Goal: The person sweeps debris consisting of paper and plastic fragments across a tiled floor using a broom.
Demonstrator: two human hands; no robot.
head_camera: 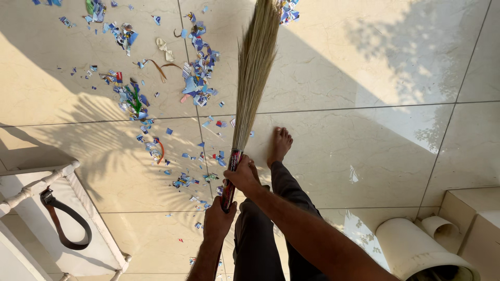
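Straw-coloured grass broom [253, 73] clamped by both grips on the red handle: right hand [241, 174] above, left hand [218, 217] below. Bristles over the tiled floor [364, 78], beside scattered blue paper scraps [198, 78]. Best kept low, with short strokes gathering scraps together.

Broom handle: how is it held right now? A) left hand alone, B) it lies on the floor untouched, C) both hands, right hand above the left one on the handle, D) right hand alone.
C: the right hand grips the broom where handle meets bristles, and the left hand clasps the handle lower down, nearer the body.
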